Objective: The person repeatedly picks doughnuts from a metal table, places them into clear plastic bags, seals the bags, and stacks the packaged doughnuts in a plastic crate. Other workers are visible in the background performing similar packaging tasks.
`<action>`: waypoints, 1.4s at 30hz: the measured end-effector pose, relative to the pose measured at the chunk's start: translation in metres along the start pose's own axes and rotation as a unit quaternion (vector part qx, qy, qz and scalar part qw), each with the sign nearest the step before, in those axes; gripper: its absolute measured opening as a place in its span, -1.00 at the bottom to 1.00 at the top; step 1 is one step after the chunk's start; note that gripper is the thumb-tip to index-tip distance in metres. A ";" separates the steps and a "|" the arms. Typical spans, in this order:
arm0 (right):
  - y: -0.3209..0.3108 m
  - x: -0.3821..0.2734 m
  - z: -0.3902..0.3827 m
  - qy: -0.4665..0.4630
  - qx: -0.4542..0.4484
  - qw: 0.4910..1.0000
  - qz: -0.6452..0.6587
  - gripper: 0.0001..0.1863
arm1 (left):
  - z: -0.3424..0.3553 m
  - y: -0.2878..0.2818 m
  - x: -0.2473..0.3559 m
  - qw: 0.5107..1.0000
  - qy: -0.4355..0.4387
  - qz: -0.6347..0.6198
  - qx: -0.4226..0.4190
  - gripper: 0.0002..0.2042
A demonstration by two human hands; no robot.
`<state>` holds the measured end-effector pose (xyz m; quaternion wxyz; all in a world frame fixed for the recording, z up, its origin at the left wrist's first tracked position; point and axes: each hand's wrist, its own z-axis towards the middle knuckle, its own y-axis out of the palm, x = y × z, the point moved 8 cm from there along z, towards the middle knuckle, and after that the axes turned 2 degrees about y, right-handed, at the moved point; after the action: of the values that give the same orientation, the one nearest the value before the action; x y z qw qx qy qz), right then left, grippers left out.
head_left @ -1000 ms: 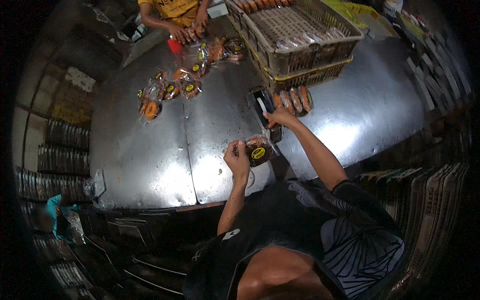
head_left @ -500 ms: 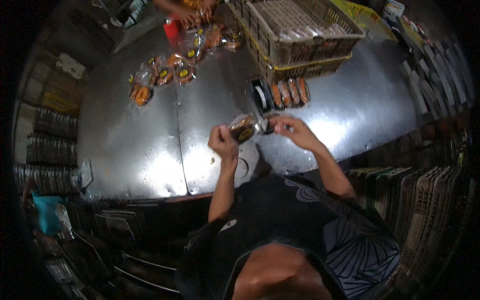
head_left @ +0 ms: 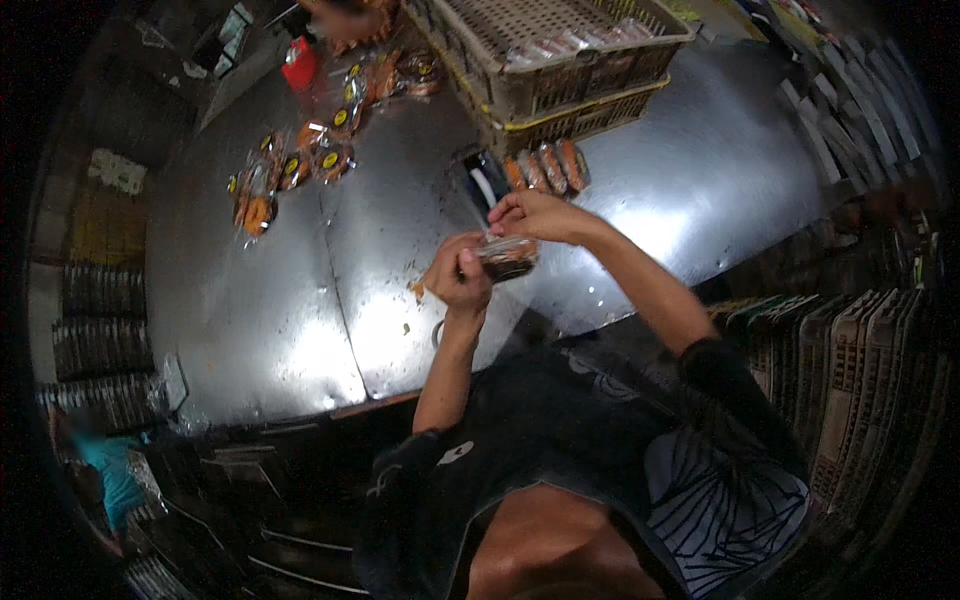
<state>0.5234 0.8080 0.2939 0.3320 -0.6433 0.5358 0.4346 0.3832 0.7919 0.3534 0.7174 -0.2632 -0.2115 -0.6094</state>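
My left hand (head_left: 461, 274) grips a clear plastic package (head_left: 509, 258) with brown food inside, low over the metal table. My right hand (head_left: 537, 217) is just above the package, its fingers pinched together at the package's upper edge; what lies between the fingertips is hidden. Right behind my hands stands a dark tape dispenser (head_left: 480, 178) with a pale roll. Against its right side sits a short row of packed orange-brown food packages (head_left: 548, 168).
Stacked plastic crates (head_left: 580, 90) stand at the back, holding clear packages. Several wrapped food packages (head_left: 292, 170) lie on the metal table (head_left: 230, 300) at left, near a red container (head_left: 299, 65). Another person's hand (head_left: 350, 22) is at the far edge. Upright crates (head_left: 850, 390) line the right.
My right hand has moved left from beside the tape dispenser to over the package. The left hand has turned the package, so its yellow label no longer shows. The whole view has shifted slightly.
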 end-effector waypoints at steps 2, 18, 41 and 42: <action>-0.016 0.006 0.001 -0.034 0.091 0.984 0.150 -0.35 | -0.004 0.010 -0.028 0.989 -0.133 0.066 -0.009 -0.72; -0.208 0.070 -0.035 0.010 0.459 0.886 -0.061 -0.26 | -0.055 0.175 -0.113 0.853 -0.430 0.078 -0.284 -0.34; -0.226 0.093 0.018 0.101 0.217 0.950 -0.203 -0.07 | -0.068 0.200 -0.155 0.765 -0.571 0.099 -0.282 -0.17; -0.223 0.087 0.009 0.112 0.216 0.951 -0.193 -0.11 | -0.052 0.193 -0.138 0.789 -0.536 0.116 -0.278 -0.17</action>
<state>0.7435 0.8264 0.2017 0.4782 -0.6920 0.5162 0.1614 0.5493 0.8871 0.2037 0.4495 -0.7583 -0.3514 -0.3153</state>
